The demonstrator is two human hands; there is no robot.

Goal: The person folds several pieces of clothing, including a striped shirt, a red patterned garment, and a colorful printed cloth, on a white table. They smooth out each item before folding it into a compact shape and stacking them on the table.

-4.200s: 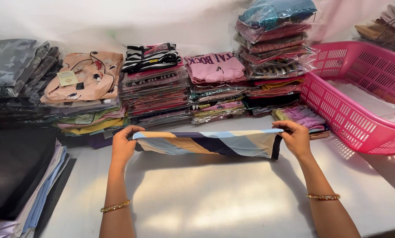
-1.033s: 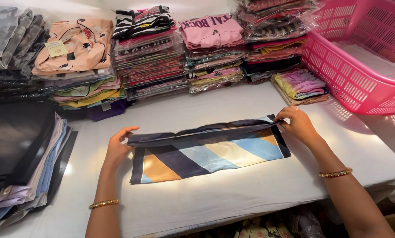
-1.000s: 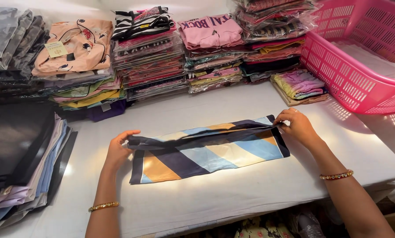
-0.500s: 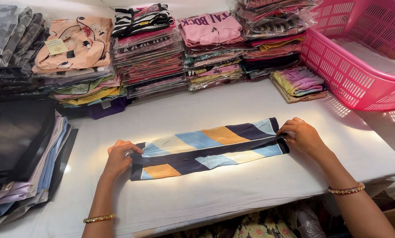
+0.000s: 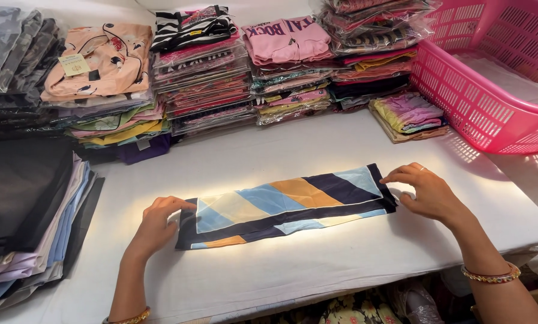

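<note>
Far along the white bench [image 5: 317,264]: stacks of clear-wrapped garment packs [image 5: 203,84], a square cream tag [image 5: 74,64] on the peach one far left, pink basket [image 5: 491,90] far right. Near centre, lying flat: folded striped scarf [image 5: 287,204]. Left hand [image 5: 155,225] loosely curled, fingertips touching its left end; right hand [image 5: 428,192] half open, fingertips at its right end, neither gripping.

White table [image 5: 317,264]: folded striped scarf [image 5: 287,204] flat at center. Packaged-garment stacks [image 5: 209,72] along 12 o'clock edge. Folded dark and pastel fabric pile [image 5: 29,216] at 9 o'clock. Pink plastic basket [image 5: 491,90] at 2 o'clock, small folded tie-dye piece [image 5: 410,114] just beside it.
</note>
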